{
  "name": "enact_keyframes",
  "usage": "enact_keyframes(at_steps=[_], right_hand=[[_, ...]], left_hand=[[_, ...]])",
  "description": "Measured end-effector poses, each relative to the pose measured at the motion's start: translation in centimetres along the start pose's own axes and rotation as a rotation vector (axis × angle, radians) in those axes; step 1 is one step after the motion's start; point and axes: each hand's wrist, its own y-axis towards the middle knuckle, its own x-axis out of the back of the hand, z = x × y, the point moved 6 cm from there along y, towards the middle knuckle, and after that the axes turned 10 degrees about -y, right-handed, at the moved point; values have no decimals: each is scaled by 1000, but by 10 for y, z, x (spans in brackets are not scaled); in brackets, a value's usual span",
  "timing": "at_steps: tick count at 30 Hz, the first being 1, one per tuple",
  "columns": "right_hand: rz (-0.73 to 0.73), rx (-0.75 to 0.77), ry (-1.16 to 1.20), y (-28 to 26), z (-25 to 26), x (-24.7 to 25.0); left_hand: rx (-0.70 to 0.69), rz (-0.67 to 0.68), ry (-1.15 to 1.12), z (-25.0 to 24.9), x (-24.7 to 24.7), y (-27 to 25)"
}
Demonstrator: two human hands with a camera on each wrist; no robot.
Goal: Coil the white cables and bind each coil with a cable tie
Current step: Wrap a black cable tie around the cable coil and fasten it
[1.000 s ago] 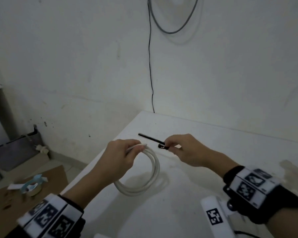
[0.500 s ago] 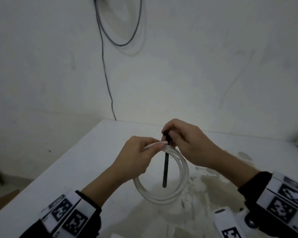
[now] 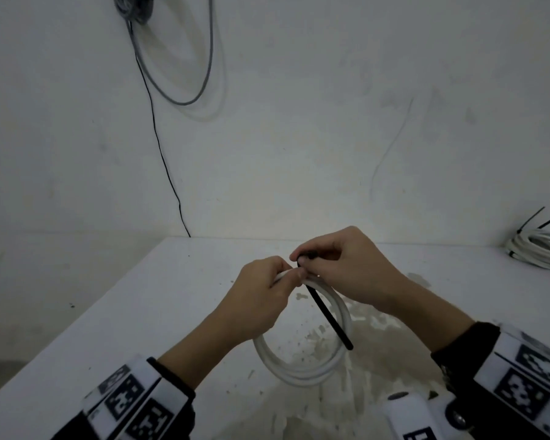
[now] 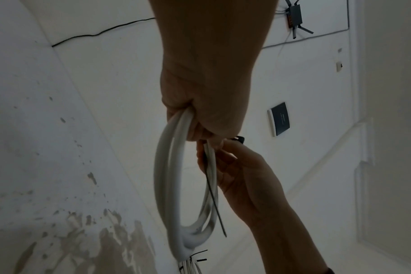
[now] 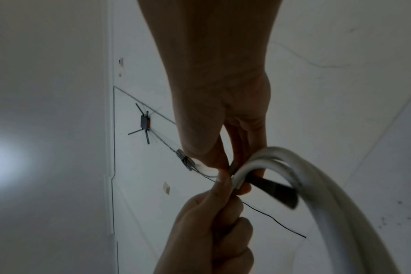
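A white cable coil [image 3: 302,373] hangs above the white table [image 3: 140,312], gripped at its top by my left hand [image 3: 267,293]. My right hand [image 3: 340,268] pinches the head end of a black cable tie [image 3: 329,319], and the strap slants down to the right through the loop. In the left wrist view the coil [image 4: 167,176] hangs from my left hand [image 4: 200,118], with the thin tie [image 4: 214,196] beside it. In the right wrist view my right hand [image 5: 223,163] holds the tie [image 5: 270,187] against the coil [image 5: 317,185], and my left hand [image 5: 214,222] grips below.
Bound white coils [image 3: 540,249] with black tie tails lie at the table's far right by the wall. A grey cable loop [image 3: 185,74] hangs on the wall, and a thin black wire [image 3: 162,154] drops behind the table. Stains mark the tabletop under the coil.
My right hand brought the tie from beside the coil up to its top. The strap first hung straight down through the loop and now slants right. The head view swung right.
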Motion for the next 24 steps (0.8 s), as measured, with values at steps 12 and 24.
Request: enact_keyframes(at_steps=[12,24], right_hand=[[39,44,-101,1,0,2],[-8,376,-129,-21,14,12]], left_hand=[[-91,-11,117,-8,-1,1],[291,-2,-562,1,13,0]])
